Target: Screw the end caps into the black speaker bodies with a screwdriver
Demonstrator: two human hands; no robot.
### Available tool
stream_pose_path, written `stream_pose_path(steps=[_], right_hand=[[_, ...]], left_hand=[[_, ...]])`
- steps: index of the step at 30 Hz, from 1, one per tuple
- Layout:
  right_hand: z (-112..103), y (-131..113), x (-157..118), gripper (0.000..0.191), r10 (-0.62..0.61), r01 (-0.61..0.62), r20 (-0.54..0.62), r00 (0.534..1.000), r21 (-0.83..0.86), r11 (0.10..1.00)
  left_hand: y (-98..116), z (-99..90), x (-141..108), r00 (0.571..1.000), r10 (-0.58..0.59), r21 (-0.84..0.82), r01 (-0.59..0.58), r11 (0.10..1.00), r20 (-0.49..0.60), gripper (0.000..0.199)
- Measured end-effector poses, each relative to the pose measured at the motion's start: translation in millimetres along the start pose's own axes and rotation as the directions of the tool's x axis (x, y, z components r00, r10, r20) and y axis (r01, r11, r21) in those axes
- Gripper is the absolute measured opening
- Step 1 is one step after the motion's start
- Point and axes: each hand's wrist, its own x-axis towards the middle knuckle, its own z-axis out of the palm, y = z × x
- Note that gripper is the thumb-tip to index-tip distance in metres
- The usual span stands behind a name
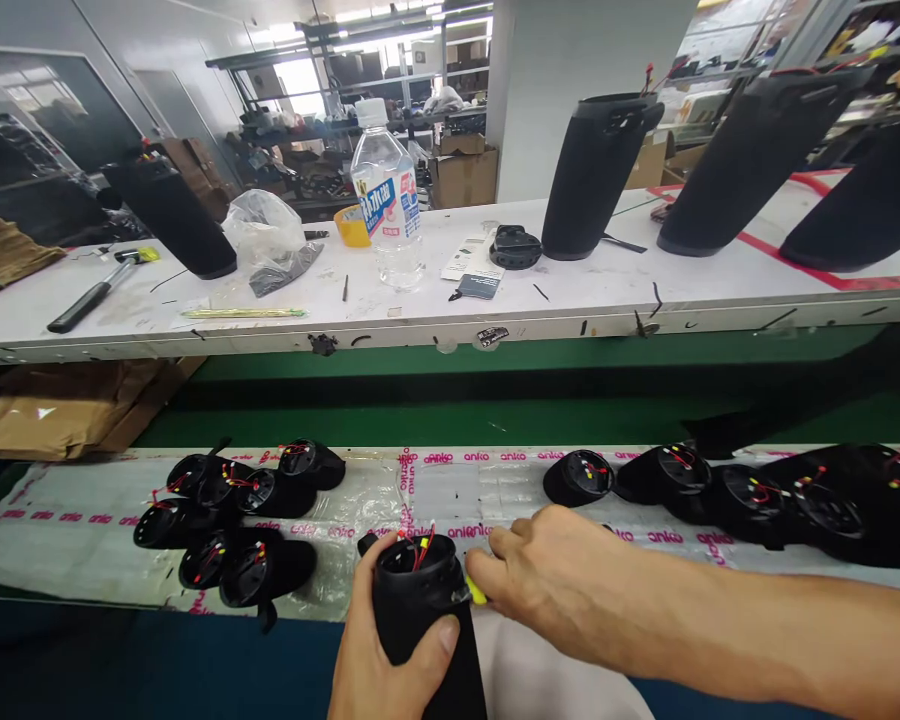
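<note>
Held upright near the bottom middle is a black fabric-covered speaker body [435, 640], its top end open with red and yellow-tipped wires sticking out. My left hand [390, 650] wraps round it, thumb across the front. My right hand [532, 570] is closed on a small yellow-handled tool [476, 591], whose tip meets the right side of the body's upper rim. Most of that tool is hidden in the fist, so its exact kind does not show.
More speaker bodies lie on the plastic-covered bench at left [262, 580] and right [579, 477]. Above, a white shelf [427, 315] carries a water bottle [386, 200], a hammer [97, 295], a plastic bag [265, 230] and several standing speaker bodies [596, 180]. Brown paper [60, 410] lies below left.
</note>
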Motion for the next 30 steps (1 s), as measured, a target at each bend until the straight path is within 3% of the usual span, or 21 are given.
stream_pose_path(steps=[5, 8, 11, 14, 22, 30], right_hand=[[-2.8, 4.4, 9.7, 0.002, 0.051, -0.059, 0.063, 0.997, 0.124, 0.991], [-6.6, 8.8, 10.4, 0.016, 0.134, -0.143, 0.048, 0.990, 0.362, 0.921], [-10.4, 10.2, 7.9, 0.014, 0.251, -0.231, 0.027, 0.968, 0.496, 0.837], [-7.4, 6.7, 6.3, 0.016, 0.287, -0.265, 0.015, 0.958, 0.432, 0.862], [7.8, -3.6, 6.0, 0.017, 0.119, -0.098, -0.118, 0.986, 0.171, 0.980], [10.6, -0.8, 4.8, 0.010, 0.066, -0.055, -0.123, 0.990, 0.093, 0.994]], left_hand=[[-13.0, -3.5, 5.0, 0.996, -0.053, -0.160, 0.063, 0.985, 0.068, 0.091], [-16.9, -5.2, 5.9, 0.978, -0.126, -0.355, 0.180, 0.917, 0.168, 0.091], [-15.8, -6.0, 4.5, 0.955, -0.157, -0.429, 0.256, 0.866, 0.253, 0.088], [-10.5, -7.3, 3.5, 0.954, -0.162, -0.396, 0.255, 0.882, 0.253, 0.084], [-8.3, -11.4, 8.0, 0.996, -0.029, -0.161, 0.043, 0.986, 0.089, 0.088], [-15.3, -8.8, 6.3, 0.999, -0.012, -0.090, 0.016, 0.996, 0.042, 0.088]])
